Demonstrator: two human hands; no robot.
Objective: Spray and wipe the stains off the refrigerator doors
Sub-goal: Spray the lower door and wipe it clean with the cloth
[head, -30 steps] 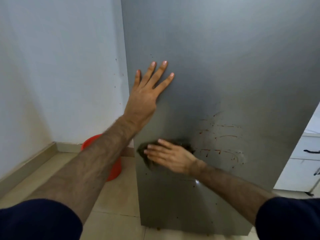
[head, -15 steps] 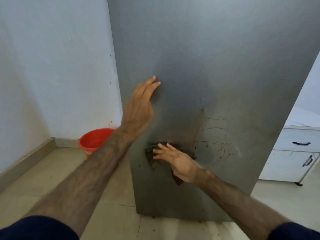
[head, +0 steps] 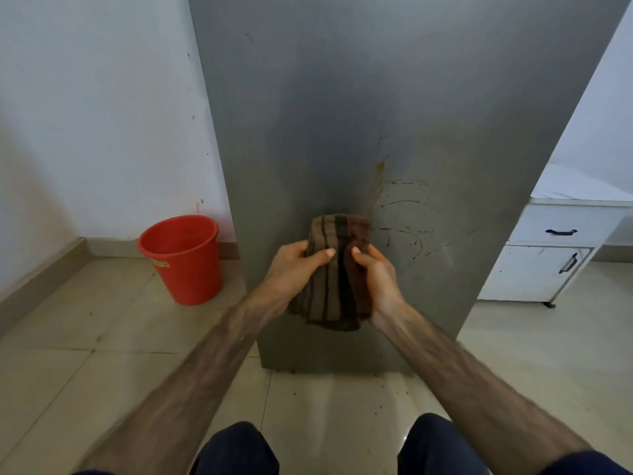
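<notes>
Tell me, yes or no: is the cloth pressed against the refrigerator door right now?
No, both hands hold the striped cloth off the door.

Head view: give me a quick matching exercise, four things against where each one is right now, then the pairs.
Things:
1. cloth
2. bucket
3. stains
4. cabinet

Places:
A. on the floor, left of the fridge
B. on the fridge door, right of the cloth
C. held between both hands
D. right of the fridge, by the wall

Pairs: 1-C, 2-A, 3-B, 4-D. The left hand and right hand each grip one side of the cloth.
</notes>
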